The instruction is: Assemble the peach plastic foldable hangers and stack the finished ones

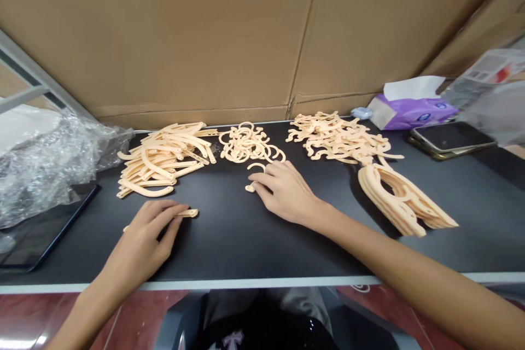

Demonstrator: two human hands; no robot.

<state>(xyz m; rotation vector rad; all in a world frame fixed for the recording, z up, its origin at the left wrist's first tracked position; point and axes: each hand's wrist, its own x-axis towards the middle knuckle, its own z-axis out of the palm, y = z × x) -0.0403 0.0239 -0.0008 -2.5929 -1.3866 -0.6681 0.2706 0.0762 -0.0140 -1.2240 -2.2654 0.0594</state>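
My left hand (150, 235) is closed around a slim cream plastic hanger arm (190, 213), low over the black table, its end jutting past my fingertips. Much of that piece is hidden under the fingers. My right hand (285, 191) pinches a small curved cream hanger hook (256, 165); its lower end shows below my thumb. Behind my right hand lies a pile of similar hooks (245, 143). Beyond my left hand is a heap of long curved hanger arms (162, 158). Small wavy cream pieces (336, 136) are piled at the back right.
A stack of what look like folded hangers (394, 202) lies right of my right forearm. Farther right are a purple tissue pack (416, 110) and a phone (451, 138). Bubble wrap (53, 158) covers part of a dark tablet (61, 235) at left. Cardboard (197, 38) stands behind.
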